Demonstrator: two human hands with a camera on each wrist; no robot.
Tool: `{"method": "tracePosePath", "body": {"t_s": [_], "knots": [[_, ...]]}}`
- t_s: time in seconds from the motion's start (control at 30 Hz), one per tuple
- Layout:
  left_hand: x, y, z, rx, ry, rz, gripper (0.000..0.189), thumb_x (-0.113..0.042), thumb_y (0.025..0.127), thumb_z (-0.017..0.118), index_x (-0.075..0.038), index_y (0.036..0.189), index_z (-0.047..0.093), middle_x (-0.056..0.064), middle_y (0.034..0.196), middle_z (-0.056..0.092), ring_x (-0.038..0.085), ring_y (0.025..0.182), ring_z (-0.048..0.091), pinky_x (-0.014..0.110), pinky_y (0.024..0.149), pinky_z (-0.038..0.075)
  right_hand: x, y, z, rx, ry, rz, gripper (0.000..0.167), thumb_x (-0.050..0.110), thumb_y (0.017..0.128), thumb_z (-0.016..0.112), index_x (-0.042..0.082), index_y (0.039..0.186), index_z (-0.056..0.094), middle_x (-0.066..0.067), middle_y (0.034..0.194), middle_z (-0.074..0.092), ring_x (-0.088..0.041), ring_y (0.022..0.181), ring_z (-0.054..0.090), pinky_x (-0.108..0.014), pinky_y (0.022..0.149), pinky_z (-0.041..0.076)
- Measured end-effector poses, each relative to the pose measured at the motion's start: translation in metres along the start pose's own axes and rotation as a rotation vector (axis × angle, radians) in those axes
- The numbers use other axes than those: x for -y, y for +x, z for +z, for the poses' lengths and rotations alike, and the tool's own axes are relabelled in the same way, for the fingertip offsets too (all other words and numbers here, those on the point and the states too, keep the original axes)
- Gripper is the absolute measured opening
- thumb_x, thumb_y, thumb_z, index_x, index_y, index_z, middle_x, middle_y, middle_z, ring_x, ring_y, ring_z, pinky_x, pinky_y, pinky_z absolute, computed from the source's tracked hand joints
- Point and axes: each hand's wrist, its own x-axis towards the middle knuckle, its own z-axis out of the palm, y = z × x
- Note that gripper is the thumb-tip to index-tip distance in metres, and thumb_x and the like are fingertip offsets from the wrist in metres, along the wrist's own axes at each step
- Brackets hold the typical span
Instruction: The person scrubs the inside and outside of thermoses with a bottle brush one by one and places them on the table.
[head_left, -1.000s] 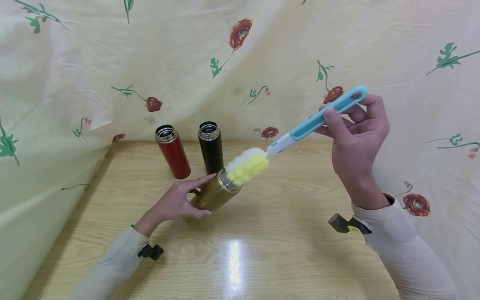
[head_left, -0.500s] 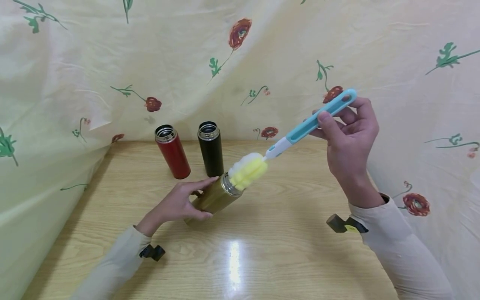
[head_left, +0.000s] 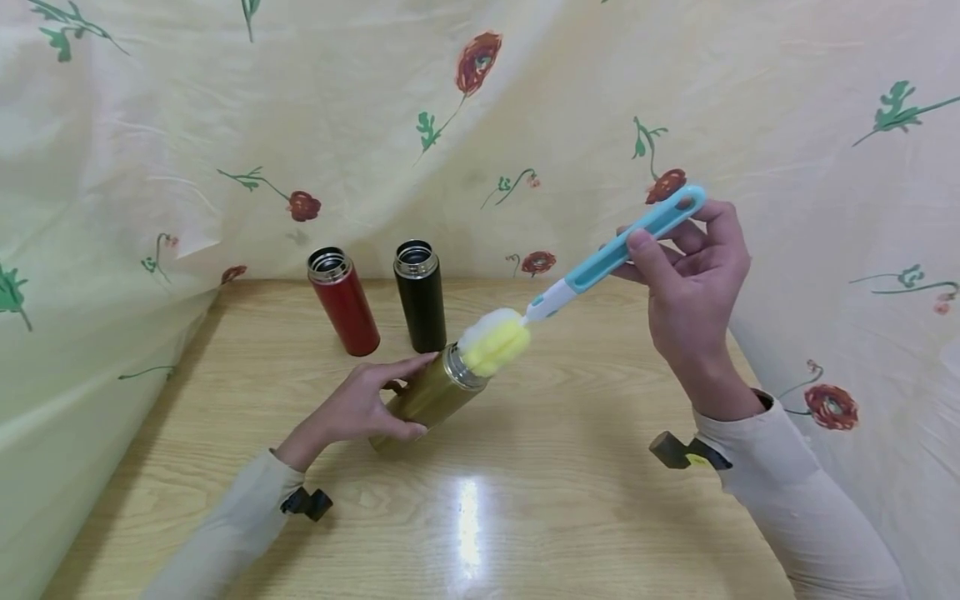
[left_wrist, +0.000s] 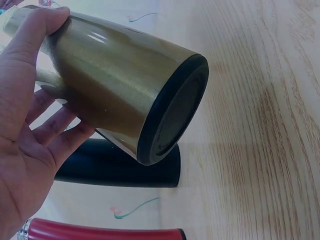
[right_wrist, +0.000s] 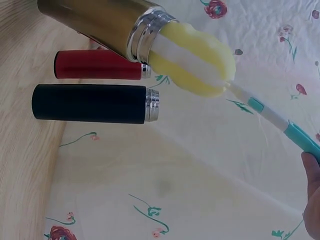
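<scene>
My left hand (head_left: 367,404) grips a gold thermos bottle (head_left: 431,396) round its body, tilted so its open steel mouth points up and to the right. In the left wrist view the dark base of the gold bottle (left_wrist: 175,110) shows, raised off the table. My right hand (head_left: 693,283) pinches the turquoise handle of a bottle brush (head_left: 600,265) between thumb and fingers. The brush's yellow and white sponge head (head_left: 497,342) sits partly inside the bottle's mouth, its front end hidden there; in the right wrist view most of the sponge (right_wrist: 200,60) bulges out past the steel neck.
A red thermos bottle (head_left: 345,308) and a black thermos bottle (head_left: 422,304) stand upright without lids on the wooden table (head_left: 570,467), just behind the left hand. Flower-patterned cloth (head_left: 360,125) hangs behind the table and along both sides.
My right hand has moved left and slightly down with the brush, and the sponge sits a little deeper in the bottle's mouth. The left hand and gold bottle have barely shifted.
</scene>
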Motion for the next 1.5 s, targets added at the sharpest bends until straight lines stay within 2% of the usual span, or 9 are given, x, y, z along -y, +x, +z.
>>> {"method": "tracePosePath", "body": {"t_s": [0.33, 0.6, 0.87, 1.23, 1.5], "knots": [[-0.001, 0.000, 0.001, 0.004, -0.004, -0.009, 0.090, -0.027, 0.075, 0.092, -0.017, 0.153, 0.049, 0.008, 0.138, 0.065, 0.025, 0.114, 0.068, 0.039, 0.086, 0.060, 0.000, -0.003, 0.000, 0.011, -0.014, 0.053, 0.027, -0.016, 0.088, 0.065, -0.007, 0.111, 0.055, -0.020, 0.088, 0.072, -0.028, 0.074, 0.076, -0.041, 0.070, 0.062], [-0.001, 0.000, 0.002, 0.010, -0.014, -0.021, 0.091, -0.027, 0.075, 0.092, -0.018, 0.154, 0.048, 0.007, 0.139, 0.064, 0.025, 0.114, 0.068, 0.037, 0.087, 0.060, -0.003, -0.005, 0.000, 0.021, -0.022, 0.041, 0.028, -0.017, 0.088, 0.065, -0.007, 0.111, 0.055, -0.019, 0.088, 0.073, -0.027, 0.073, 0.076, -0.041, 0.069, 0.062], [-0.002, 0.001, 0.002, 0.014, -0.030, -0.033, 0.091, -0.026, 0.074, 0.092, -0.019, 0.154, 0.048, 0.007, 0.141, 0.063, 0.026, 0.116, 0.067, 0.044, 0.089, 0.059, -0.003, -0.006, 0.000, 0.038, -0.034, 0.036, 0.027, -0.016, 0.089, 0.064, -0.006, 0.113, 0.055, -0.019, 0.090, 0.074, -0.029, 0.077, 0.077, -0.041, 0.071, 0.062], [-0.006, 0.005, 0.003, 0.010, -0.001, 0.011, 0.092, -0.026, 0.073, 0.093, -0.020, 0.153, 0.049, 0.006, 0.140, 0.064, 0.021, 0.114, 0.068, 0.034, 0.087, 0.060, -0.005, -0.010, 0.000, 0.078, -0.006, 0.021, 0.026, -0.014, 0.089, 0.066, -0.007, 0.112, 0.055, -0.020, 0.089, 0.074, -0.028, 0.077, 0.077, -0.040, 0.070, 0.062], [-0.010, 0.007, 0.002, 0.009, -0.001, -0.027, 0.090, -0.025, 0.073, 0.092, -0.018, 0.153, 0.049, 0.007, 0.139, 0.064, 0.023, 0.114, 0.067, 0.038, 0.087, 0.059, -0.008, -0.017, 0.002, 0.076, -0.015, -0.005, 0.026, -0.013, 0.088, 0.067, -0.007, 0.110, 0.054, -0.018, 0.086, 0.073, -0.026, 0.075, 0.077, -0.038, 0.069, 0.063]]}}
